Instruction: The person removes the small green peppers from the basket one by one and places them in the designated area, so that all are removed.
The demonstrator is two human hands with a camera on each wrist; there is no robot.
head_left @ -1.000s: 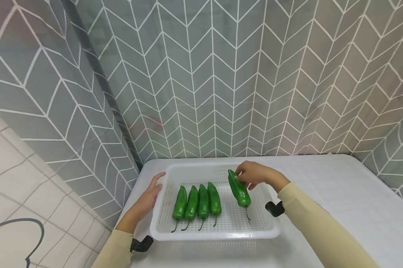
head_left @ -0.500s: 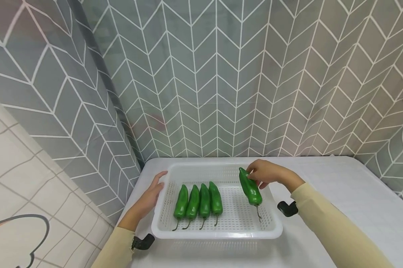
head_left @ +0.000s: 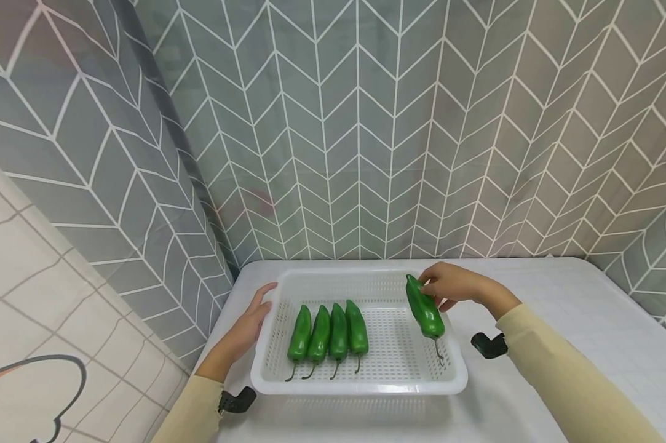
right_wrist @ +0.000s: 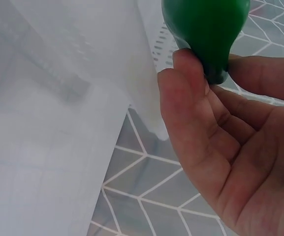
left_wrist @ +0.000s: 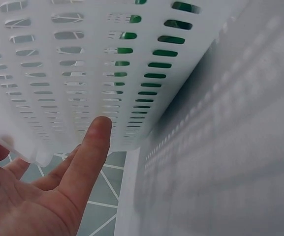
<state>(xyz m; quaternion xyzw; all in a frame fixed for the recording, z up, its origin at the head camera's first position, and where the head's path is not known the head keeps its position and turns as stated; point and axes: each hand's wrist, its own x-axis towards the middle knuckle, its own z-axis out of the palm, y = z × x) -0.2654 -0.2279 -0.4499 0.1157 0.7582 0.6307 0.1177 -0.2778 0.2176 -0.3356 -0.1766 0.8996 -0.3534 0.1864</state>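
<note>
"Green pepper [head_left: 423, 311]: what has hold of it?"

"Our right hand [head_left: 455, 286] does. From the right wrist we see its fingers [right_wrist: 181, 105] and thumb pinching the narrow end, parted only by the pepper's own thickness."

"And where does it sit, seen from those fingers?"

"Just to their left, slanting toward us with its stem nearest us, over the right-hand part of a white plastic basket [head_left: 360, 389]. Whether it touches the basket wall, we can't tell."

"What about our left hand [head_left: 248, 323]?"

"Its fingers are spread and fairly straight, at the outside of the basket's left wall. How firmly they press there, we can't tell."

"What lies between our two hands?"

"Four more peppers [head_left: 337, 332] lie side by side on the basket floor, left of the right fingers and right of the left ones, all with their stems toward us."

"And beyond our fingers?"

"White worktop [head_left: 554, 295] stretches off to the right of them, under the basket too, and a grey patterned curtain [head_left: 366, 129] hangs behind."
</note>
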